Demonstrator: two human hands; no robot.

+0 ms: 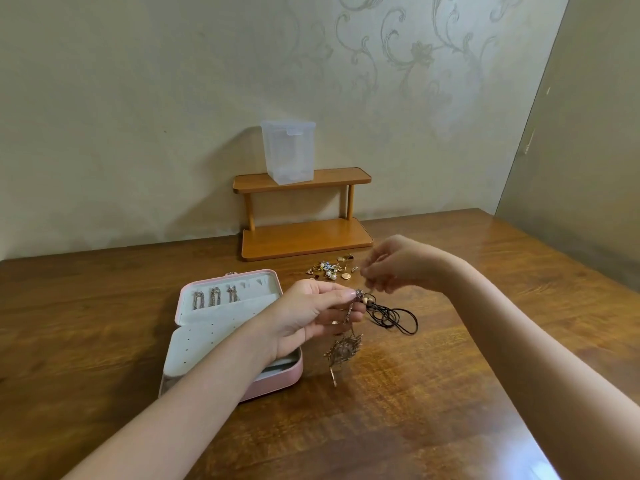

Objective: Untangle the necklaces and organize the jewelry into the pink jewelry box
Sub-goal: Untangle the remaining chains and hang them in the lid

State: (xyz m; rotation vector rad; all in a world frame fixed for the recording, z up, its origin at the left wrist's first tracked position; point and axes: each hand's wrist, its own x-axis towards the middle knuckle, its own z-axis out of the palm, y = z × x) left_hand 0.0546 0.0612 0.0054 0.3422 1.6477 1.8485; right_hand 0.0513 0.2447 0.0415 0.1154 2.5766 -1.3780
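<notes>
Pink and lying open on the wooden table [450,393], the jewelry box [277,379] sits at about eight o'clock from the middle of the view, its pale lining showing. Three chains [214,296] hang in a row in the raised lid; the near tray is dotted with small holes, and the left forearm crosses over its right half, hiding what lies there.

The left hand [311,317] is held just right of the box, thumb and fingertip pinching a thin metal chain [349,311] near its top. From that chain a gold, spiky pendant [343,351] dangles down, its lower tip close to the table; whether it touches is hard to say. A black cord necklace [398,318] with a few pale beads is caught up with the chain at the pinch and trails in loops on the table toward three o'clock.

The right hand [394,265] hovers above at one o'clock from the left, fingers curled together; it is blurred, and it seems to pinch a strand, though I cannot tell for sure.

Behind the hands, at twelve o'clock, a small heap of earrings and charms [330,268] lies loose. Beyond stands a two-tier wooden shelf [304,237] against the wall, with a clear plastic container [289,152] on top.
</notes>
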